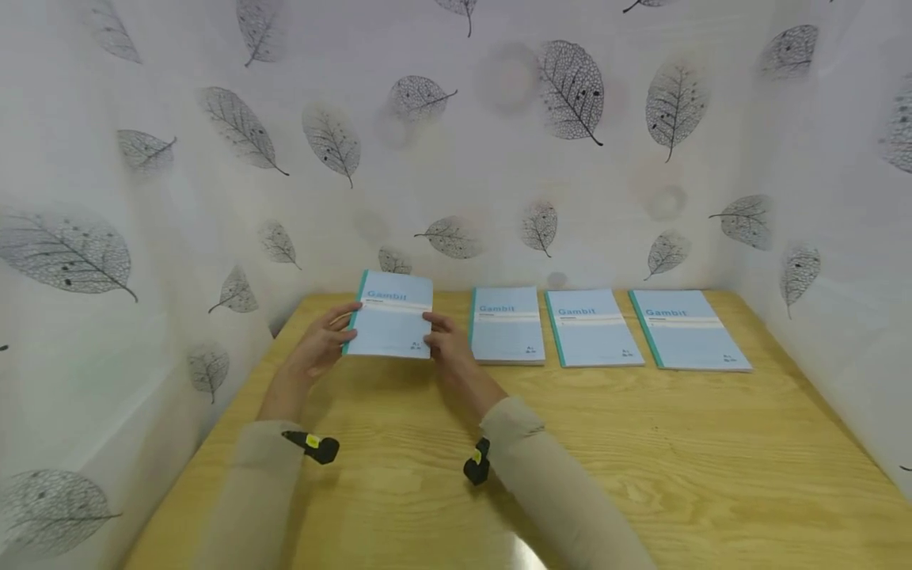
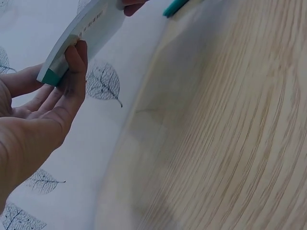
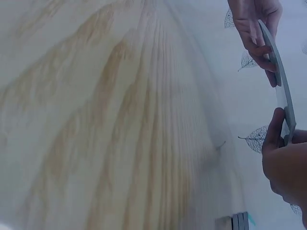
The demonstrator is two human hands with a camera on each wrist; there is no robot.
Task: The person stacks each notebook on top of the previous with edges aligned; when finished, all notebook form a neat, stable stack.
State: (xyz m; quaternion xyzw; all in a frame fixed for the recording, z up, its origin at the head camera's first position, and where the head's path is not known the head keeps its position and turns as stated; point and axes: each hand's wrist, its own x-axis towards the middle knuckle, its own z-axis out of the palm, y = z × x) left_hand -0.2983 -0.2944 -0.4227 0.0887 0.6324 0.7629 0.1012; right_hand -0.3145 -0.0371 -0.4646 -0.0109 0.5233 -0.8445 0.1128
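Note:
Both hands hold a light blue notebook (image 1: 392,324) marked "Gambit" above the far left of the table. My left hand (image 1: 318,346) grips its green spine edge, thumb on one side and fingers on the other, as the left wrist view shows. On the opposite edge, my right hand (image 1: 449,344) pinches the notebook (image 3: 284,96) between thumb and fingers. The cover faces me, tilted up, and bows slightly in the right wrist view. Just right of my right hand lies a matching notebook stack (image 1: 507,326).
Two more Gambit notebooks, a middle one (image 1: 594,328) and a rightmost one (image 1: 687,331), lie in the same row along the back of the wooden table (image 1: 641,459). A leaf-patterned curtain (image 1: 456,158) surrounds the table at the back and sides.

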